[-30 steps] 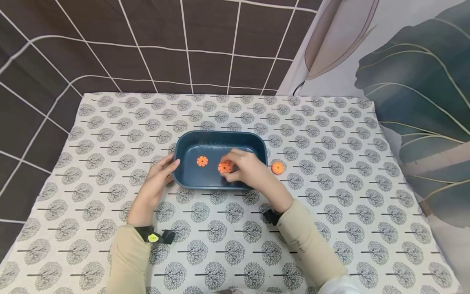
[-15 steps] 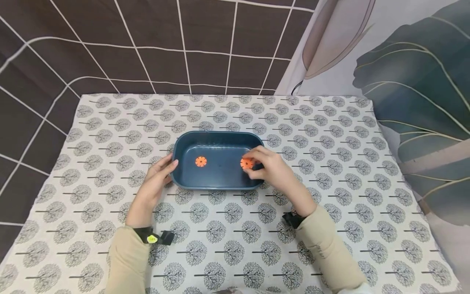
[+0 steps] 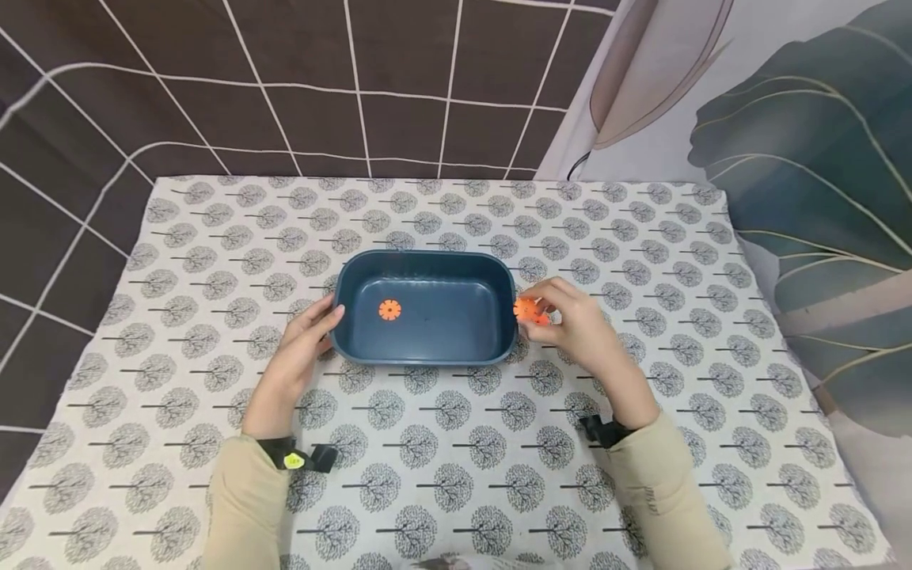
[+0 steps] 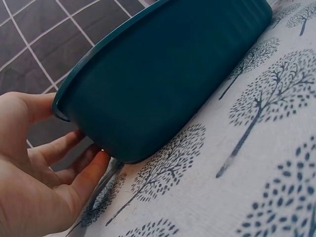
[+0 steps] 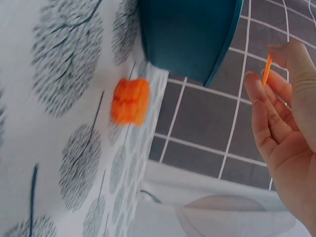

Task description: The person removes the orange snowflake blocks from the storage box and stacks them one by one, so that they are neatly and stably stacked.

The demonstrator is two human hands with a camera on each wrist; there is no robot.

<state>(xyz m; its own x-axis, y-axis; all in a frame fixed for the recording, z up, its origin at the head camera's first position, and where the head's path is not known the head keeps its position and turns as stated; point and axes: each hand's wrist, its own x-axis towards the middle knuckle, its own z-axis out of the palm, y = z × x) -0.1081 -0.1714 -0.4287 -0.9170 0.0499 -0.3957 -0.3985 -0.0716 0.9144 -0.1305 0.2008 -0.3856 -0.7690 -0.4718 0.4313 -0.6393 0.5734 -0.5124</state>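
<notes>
A dark blue plastic basin [image 3: 445,321] with rounded corners sits on the patterned cloth. My left hand [image 3: 295,352] holds its left end, thumb at the rim and fingers against the outer wall [image 4: 143,84]. One orange notched disc [image 3: 389,309] lies flat on the basin floor, left of the middle. Just outside the right end, my right hand [image 3: 580,326] pinches another orange notched disc [image 5: 267,71] between thumb and fingertips. Below that hand, a small stack of orange discs [image 5: 130,102] stands on the cloth; in the head view the fingers and held disc partly cover it.
The tree-print cloth [image 3: 456,483] covers the whole table. Behind it hangs a dark curtain [image 3: 406,63] with white grid lines. A leaf-patterned curtain [image 3: 812,158] borders the right side. Both wrists wear black straps.
My right hand has carried the orange disc from inside the basin rightward over the rim to above the stack outside. The left hand and basin have stayed in place.
</notes>
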